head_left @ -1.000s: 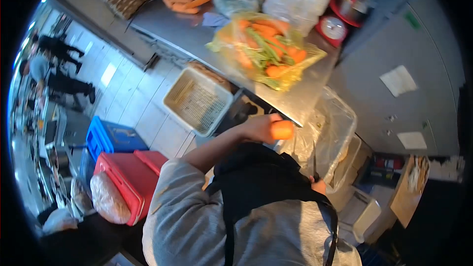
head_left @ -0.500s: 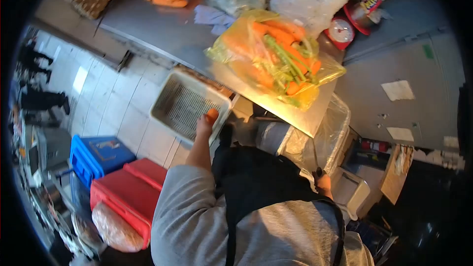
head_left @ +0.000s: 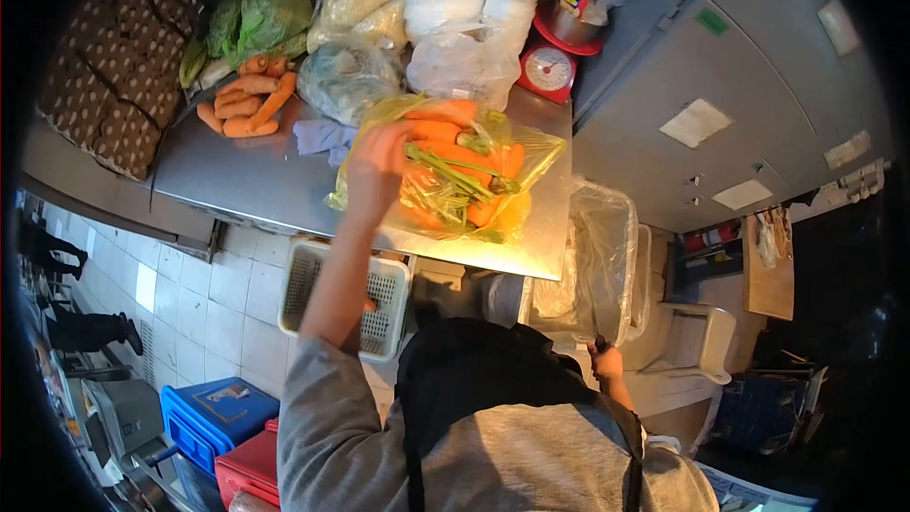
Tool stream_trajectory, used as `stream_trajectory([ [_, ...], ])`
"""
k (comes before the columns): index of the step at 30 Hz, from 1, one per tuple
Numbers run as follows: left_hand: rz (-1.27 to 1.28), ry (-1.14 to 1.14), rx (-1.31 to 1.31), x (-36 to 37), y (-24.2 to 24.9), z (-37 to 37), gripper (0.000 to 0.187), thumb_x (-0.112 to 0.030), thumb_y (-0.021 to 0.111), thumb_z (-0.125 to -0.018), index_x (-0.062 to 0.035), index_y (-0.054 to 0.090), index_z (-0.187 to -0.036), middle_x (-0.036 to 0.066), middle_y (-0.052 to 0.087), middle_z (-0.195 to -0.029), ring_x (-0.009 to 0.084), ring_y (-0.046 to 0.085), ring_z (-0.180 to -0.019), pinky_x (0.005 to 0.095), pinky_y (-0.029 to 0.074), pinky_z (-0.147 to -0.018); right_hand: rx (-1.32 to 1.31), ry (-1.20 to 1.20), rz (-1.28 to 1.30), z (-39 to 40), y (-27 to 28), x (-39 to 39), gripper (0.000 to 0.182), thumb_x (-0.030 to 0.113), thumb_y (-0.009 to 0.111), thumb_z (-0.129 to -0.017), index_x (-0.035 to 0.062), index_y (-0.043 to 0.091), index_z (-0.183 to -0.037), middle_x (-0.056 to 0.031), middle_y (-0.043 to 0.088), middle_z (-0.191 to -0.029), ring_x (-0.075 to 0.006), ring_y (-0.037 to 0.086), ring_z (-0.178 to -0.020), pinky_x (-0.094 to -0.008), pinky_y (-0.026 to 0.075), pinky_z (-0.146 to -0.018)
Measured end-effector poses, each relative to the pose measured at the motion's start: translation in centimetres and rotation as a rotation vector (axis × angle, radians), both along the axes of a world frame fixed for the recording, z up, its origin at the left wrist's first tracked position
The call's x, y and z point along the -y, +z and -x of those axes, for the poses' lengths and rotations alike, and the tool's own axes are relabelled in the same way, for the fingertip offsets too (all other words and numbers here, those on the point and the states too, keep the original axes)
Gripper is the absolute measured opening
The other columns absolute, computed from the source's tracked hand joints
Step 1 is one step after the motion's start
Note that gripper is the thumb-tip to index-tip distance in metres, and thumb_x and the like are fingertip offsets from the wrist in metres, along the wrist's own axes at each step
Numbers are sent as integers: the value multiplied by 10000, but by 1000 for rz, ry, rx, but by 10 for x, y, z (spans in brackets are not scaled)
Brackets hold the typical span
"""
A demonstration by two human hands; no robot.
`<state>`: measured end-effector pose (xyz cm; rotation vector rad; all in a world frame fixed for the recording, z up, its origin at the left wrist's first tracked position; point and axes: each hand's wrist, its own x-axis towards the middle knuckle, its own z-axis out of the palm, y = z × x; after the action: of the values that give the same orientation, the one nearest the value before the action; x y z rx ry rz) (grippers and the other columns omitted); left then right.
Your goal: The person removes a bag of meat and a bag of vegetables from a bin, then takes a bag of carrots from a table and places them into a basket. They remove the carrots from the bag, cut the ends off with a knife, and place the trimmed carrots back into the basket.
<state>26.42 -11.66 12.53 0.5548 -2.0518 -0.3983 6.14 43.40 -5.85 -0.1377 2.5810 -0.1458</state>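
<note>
My left hand (head_left: 381, 163), smeared by motion, reaches over the left side of an open yellow plastic bag (head_left: 545, 156) on the steel table. Inside the bag lie several large orange carrots (head_left: 464, 150) and some green stalks (head_left: 453, 173). The fingers of this hand overlap the carrots, and their grip is blurred. Low on the right, my right hand (head_left: 609, 361) is closed around the dark handle of a knife (head_left: 593, 311), its blade pointing away over a bin lined with clear plastic (head_left: 621, 261). Under my left forearm, a carrot piece (head_left: 370, 305) lies in a pale slatted basket (head_left: 391, 275).
On the steel table (head_left: 213, 171) are a carrot pile (head_left: 248, 100), a purple cloth (head_left: 324, 137), bagged greens (head_left: 275, 14) and a red scale (head_left: 548, 71). A blue cooler (head_left: 223, 412) and a red cooler (head_left: 251, 465) stand on the floor at left. Grey cabinets rise at right.
My left hand has moved from above the basket up to the yellow bag. The carrot it held is now in the basket. My right hand still holds the knife low.
</note>
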Motion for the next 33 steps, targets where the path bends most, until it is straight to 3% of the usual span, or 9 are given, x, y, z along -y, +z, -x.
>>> stream_trajectory([
  [5,-134,-363,888,90,-11,27,250,-151,585,-784,-72,620,-1019,189,631,-911,390,584,-873,430,460,-740,-36,-68,141,3,-14,-7,574,513,639,-769,-23,563,-959,-278,623,-912,-418,601,-907,-451,478,-777],
  [7,-116,-356,833,92,-19,23,243,-183,609,-765,-77,625,-984,184,634,-890,388,588,-848,431,461,-722,-84,-94,217,3,-26,-13,551,489,664,-761,-23,563,-935,-270,630,-868,-401,630,-829,-442,501,-710],
  [10,-50,-238,966,79,-1,27,265,-216,671,-713,-103,611,-944,155,635,-879,369,587,-838,428,458,-706,-52,-249,341,-6,-14,-5,369,338,677,-811,11,514,-866,-89,515,-507,-189,501,-373,-336,395,-337],
  [15,183,-355,880,64,29,35,307,-178,721,-662,-105,572,-920,136,621,-864,369,574,-807,433,446,-681,-55,-297,421,-3,-9,-9,374,329,678,-812,5,495,-856,-84,507,-500,-183,490,-362,-328,385,-327],
  [21,-173,-319,997,52,49,33,465,-124,793,-552,-87,529,-933,144,631,-905,367,580,-883,416,464,-716,-52,-304,497,2,25,3,401,330,664,-820,-29,487,-849,-110,528,-518,-195,501,-362,-334,395,-331],
  [24,-106,-331,1130,48,35,33,530,-141,780,-567,-112,541,-1039,127,641,-979,343,583,-945,388,468,-753,-52,-304,510,6,22,1,398,330,660,-823,-28,492,-868,-113,528,-519,-197,504,-364,-334,400,-335],
  [27,-303,-357,1208,49,40,38,596,-139,783,-557,-147,567,-1113,100,650,-991,332,598,-936,372,476,-768,-33,-312,497,6,24,3,394,329,663,-822,-21,494,-886,-108,529,-524,-199,510,-371,-334,402,-338],
  [30,-180,-299,1398,66,27,45,652,-143,790,-539,-227,592,-1154,138,642,-1003,317,597,-954,378,483,-793,-4,-324,497,1,32,5,393,331,665,-821,-16,490,-877,-104,525,-524,-197,509,-372,-335,401,-339],
  [33,30,-201,1518,69,3,49,585,-198,810,-532,-210,627,-1088,95,649,-944,330,574,-960,395,464,-804,-8,-332,515,0,28,3,394,334,668,-820,-12,482,-859,-100,522,-522,-196,508,-373,-334,400,-338],
])
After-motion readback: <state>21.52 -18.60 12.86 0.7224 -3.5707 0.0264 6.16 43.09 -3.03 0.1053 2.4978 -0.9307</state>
